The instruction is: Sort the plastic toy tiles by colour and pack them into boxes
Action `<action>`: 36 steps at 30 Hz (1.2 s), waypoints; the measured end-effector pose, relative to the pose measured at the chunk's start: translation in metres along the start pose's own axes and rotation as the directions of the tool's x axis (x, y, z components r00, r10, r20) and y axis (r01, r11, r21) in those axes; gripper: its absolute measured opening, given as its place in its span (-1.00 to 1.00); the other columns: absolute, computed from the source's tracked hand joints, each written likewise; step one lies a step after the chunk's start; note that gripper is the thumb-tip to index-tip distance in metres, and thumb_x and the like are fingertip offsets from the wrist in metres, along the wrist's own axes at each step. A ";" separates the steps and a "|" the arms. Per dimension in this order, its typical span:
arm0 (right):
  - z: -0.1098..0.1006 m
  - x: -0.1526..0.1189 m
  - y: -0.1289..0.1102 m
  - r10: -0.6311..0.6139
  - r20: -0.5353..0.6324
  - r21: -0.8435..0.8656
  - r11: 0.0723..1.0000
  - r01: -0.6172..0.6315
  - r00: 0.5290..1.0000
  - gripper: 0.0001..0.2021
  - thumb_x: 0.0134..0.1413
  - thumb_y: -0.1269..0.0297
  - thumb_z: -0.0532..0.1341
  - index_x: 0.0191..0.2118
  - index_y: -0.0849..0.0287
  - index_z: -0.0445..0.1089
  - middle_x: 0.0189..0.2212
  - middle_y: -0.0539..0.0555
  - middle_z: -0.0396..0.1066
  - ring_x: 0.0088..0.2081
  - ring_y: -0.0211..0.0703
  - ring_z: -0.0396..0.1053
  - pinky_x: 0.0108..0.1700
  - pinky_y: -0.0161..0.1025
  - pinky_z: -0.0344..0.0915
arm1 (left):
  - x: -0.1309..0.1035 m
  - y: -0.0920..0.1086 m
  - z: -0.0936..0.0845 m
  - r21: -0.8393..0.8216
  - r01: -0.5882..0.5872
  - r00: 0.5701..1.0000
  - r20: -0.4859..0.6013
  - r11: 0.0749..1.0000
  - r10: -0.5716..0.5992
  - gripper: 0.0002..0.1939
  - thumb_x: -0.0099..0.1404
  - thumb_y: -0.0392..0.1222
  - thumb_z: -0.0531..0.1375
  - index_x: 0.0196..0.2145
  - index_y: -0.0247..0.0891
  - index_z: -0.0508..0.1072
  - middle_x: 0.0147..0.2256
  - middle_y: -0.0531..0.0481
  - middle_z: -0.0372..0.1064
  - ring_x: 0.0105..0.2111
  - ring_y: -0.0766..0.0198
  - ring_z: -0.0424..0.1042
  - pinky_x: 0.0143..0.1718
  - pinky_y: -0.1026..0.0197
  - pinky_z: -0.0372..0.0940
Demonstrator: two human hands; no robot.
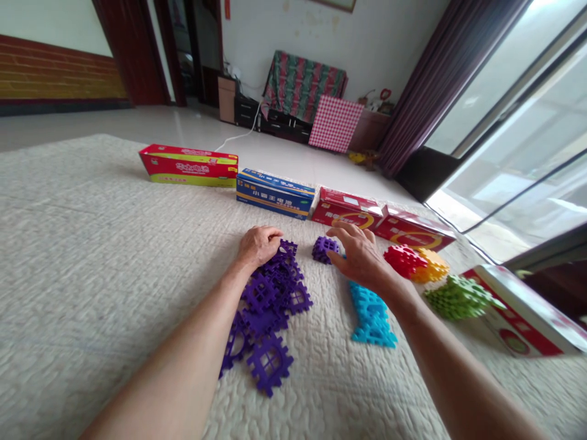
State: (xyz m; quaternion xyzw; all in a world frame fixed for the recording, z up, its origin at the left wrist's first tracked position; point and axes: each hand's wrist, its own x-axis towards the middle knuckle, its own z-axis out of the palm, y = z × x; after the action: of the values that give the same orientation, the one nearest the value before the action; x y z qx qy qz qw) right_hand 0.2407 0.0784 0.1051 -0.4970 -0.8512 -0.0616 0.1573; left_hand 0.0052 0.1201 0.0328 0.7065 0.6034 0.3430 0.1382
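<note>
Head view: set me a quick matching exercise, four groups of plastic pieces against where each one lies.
Pieces:
1. Purple heap
2. Small purple stack
3. Blue pieces
4. Green pieces

Places:
A. Alongside the right forearm, on its inner side
B. Next to the white-and-red box
C. At the left hand, spreading from it toward the camera
D. In the gap between the two hands, close to the fingers of the right hand

Pairs: 1-C, 2-D, 3-A, 4-B

The blue box (275, 194) reads 小霸王电池, and the red-and-yellow box's (190, 171) lettering ends in 电池.
</note>
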 end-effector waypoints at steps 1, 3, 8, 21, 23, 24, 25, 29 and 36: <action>-0.001 -0.005 -0.007 -0.003 -0.035 0.059 0.998 0.005 0.999 -0.73 0.10 0.33 0.15 -0.05 0.19 0.35 0.00 0.26 0.38 0.04 0.11 0.31 0.05 0.07 0.20 | 0.000 0.000 0.000 -0.010 0.014 1.000 -0.002 1.000 -0.014 -0.74 0.24 -0.22 0.14 -0.23 -0.07 0.63 -0.15 0.07 0.57 -0.07 0.16 0.50 0.02 0.22 0.33; 0.001 -0.016 -0.023 -0.010 -0.044 0.190 0.982 0.018 0.999 -0.77 0.12 0.37 0.14 -0.08 0.19 0.36 -0.09 0.21 0.43 -0.05 0.00 0.38 -0.01 -0.05 0.28 | 0.001 -0.001 0.000 -0.035 0.043 0.999 -0.004 0.998 -0.043 -0.74 0.24 -0.20 0.14 -0.22 -0.07 0.63 -0.16 0.06 0.58 -0.08 0.16 0.51 0.01 0.22 0.34; 0.011 -0.038 -0.053 -0.055 0.086 0.357 0.934 0.021 0.995 -0.81 0.15 0.41 0.14 -0.12 0.14 0.37 -0.16 0.12 0.45 -0.13 -0.11 0.43 -0.06 -0.13 0.34 | 0.003 -0.006 0.003 -0.083 0.060 0.998 -0.012 0.995 -0.061 -0.75 0.23 -0.16 0.16 -0.20 -0.07 0.62 -0.21 0.05 0.59 -0.16 0.18 0.54 -0.04 0.23 0.36; 0.004 -0.044 -0.063 -0.110 0.356 0.313 0.950 -0.007 0.928 -0.60 -0.07 0.32 0.31 -0.05 0.21 0.36 -0.16 0.17 0.35 -0.15 -0.05 0.36 -0.06 -0.04 0.36 | 0.003 -0.006 0.004 -0.095 0.048 0.999 -0.019 0.994 -0.050 -0.74 0.22 -0.18 0.16 -0.19 -0.13 0.62 -0.20 0.03 0.59 -0.15 0.17 0.53 -0.07 0.24 0.35; 0.003 -0.046 -0.062 -0.087 0.384 0.288 0.957 -0.029 0.919 -0.62 -0.08 0.28 0.32 -0.07 0.21 0.38 -0.18 0.17 0.34 -0.17 -0.04 0.36 -0.08 -0.03 0.36 | 0.003 -0.006 0.004 -0.094 0.059 0.998 -0.011 0.994 -0.061 -0.74 0.22 -0.17 0.16 -0.19 -0.12 0.62 -0.20 0.03 0.59 -0.15 0.17 0.54 -0.08 0.24 0.36; 0.003 -0.046 -0.061 -0.076 0.395 0.273 0.961 -0.038 0.916 -0.62 -0.09 0.26 0.33 -0.09 0.21 0.38 -0.18 0.17 0.34 -0.17 -0.03 0.36 -0.08 -0.02 0.36 | 0.003 -0.005 0.003 -0.093 0.063 0.998 -0.009 0.994 -0.065 -0.74 0.22 -0.17 0.16 -0.19 -0.12 0.62 -0.21 0.03 0.59 -0.16 0.16 0.54 -0.08 0.23 0.36; 0.004 -0.047 -0.061 -0.065 0.402 0.259 0.965 -0.045 0.913 -0.62 -0.09 0.24 0.33 -0.10 0.21 0.39 -0.19 0.17 0.34 -0.18 -0.03 0.36 -0.09 -0.02 0.36 | 0.002 -0.005 0.003 -0.093 0.065 0.998 -0.009 0.994 -0.066 -0.74 0.22 -0.17 0.16 -0.19 -0.11 0.62 -0.21 0.03 0.59 -0.16 0.16 0.54 -0.08 0.23 0.36; 0.007 -0.048 -0.059 -0.055 0.379 0.229 0.973 -0.036 0.924 -0.65 -0.11 0.24 0.34 -0.15 0.21 0.41 -0.22 0.15 0.35 -0.22 -0.05 0.36 -0.13 -0.05 0.36 | 0.002 -0.004 0.002 -0.088 0.060 0.998 -0.013 0.994 -0.062 -0.74 0.22 -0.18 0.16 -0.20 -0.12 0.62 -0.22 0.02 0.60 -0.18 0.15 0.54 -0.09 0.22 0.36; 0.001 -0.039 -0.039 0.007 0.127 0.140 0.990 -0.025 0.992 -0.60 -0.10 0.18 0.34 -0.10 0.20 0.43 -0.22 0.17 0.38 -0.24 -0.04 0.38 -0.17 -0.07 0.35 | 0.002 -0.002 0.001 -0.052 0.062 0.998 -0.004 0.997 -0.063 -0.73 0.23 -0.19 0.15 -0.19 -0.10 0.62 -0.21 0.03 0.59 -0.17 0.17 0.54 -0.08 0.24 0.35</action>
State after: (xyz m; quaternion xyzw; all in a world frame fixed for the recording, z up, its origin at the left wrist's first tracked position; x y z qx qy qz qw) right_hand 0.2250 0.0271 0.0930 -0.4941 -0.8577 0.0317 0.1385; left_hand 0.0041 0.1226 0.0311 0.6824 0.6165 0.3562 0.1653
